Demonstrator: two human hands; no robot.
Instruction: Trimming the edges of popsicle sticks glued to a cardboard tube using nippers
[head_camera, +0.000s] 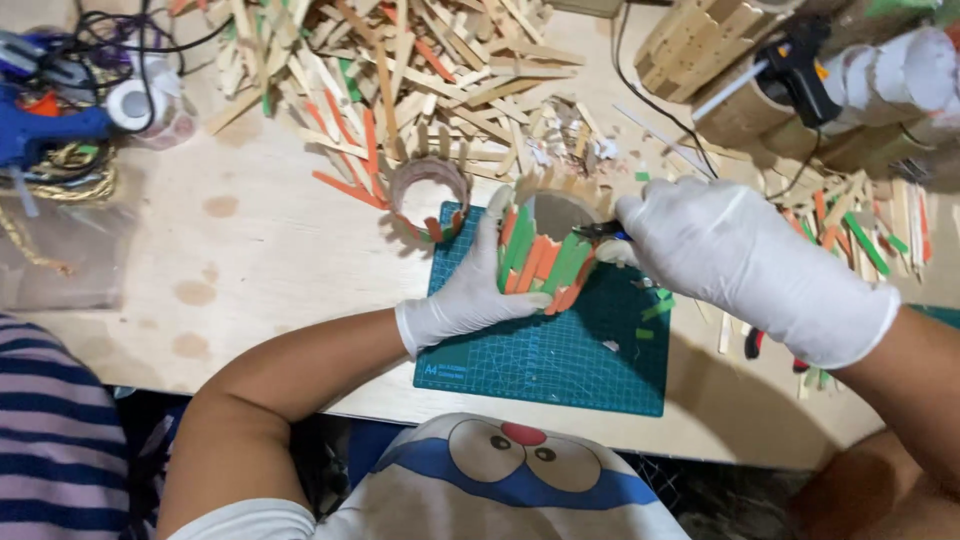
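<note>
Closest to the camera is the person's white shirt (500, 480) with a blue cartoon print, at the lower edge of the view. Beyond it spreads the pale wooden desk (250, 250), with a big heap of craft sticks (400, 70) along its far side. On the desk lies a green cutting mat (560, 350), and a cardboard tube (545, 245) clad in green and orange sticks stands at the mat's far edge. The gloved left hand (465, 295) wraps the tube's near side, its grip closed around the sticks. The gloved right hand (740, 265) holds a small dark cutter (600, 232) at the tube's rim, grip closed on the handles. A second, shorter ring of sticks (428, 195) sits just beside the tube.

Judging by this, the step in hand is trimming stick ends at the rim. The next cut would call for the tube held steady and the blades set square on one stick.
</note>
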